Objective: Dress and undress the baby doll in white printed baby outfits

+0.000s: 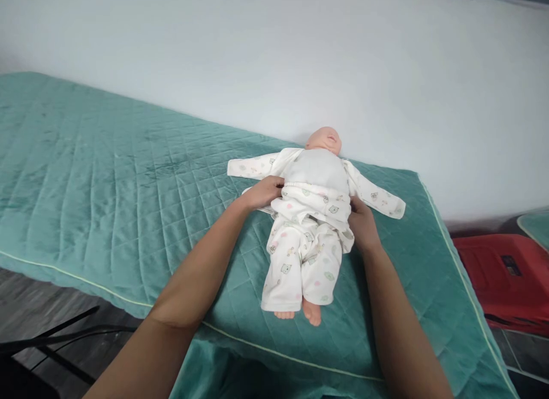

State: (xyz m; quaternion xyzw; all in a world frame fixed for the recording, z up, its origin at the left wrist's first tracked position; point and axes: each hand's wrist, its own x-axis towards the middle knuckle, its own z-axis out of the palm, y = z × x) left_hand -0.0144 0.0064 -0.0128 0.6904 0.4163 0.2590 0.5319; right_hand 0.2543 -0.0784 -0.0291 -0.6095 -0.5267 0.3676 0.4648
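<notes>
A baby doll [325, 139] lies on its back on a teal quilted mattress [107, 176], head toward the wall. It wears white printed trousers [302, 262] and an open white printed top [253, 167], with its grey cloth torso bare. My left hand [263, 192] grips the trousers' waistband at the doll's left-hand side. My right hand [362, 224] holds the waistband on the other side, fingers curled into the cloth. The doll's bare feet [312, 313] stick out of the trouser legs.
A pale wall runs behind the mattress. A red plastic object [501, 279] sits on the floor at the right. Black cables or a stand [55, 336] lie on the dark floor at the lower left, past the mattress's near edge.
</notes>
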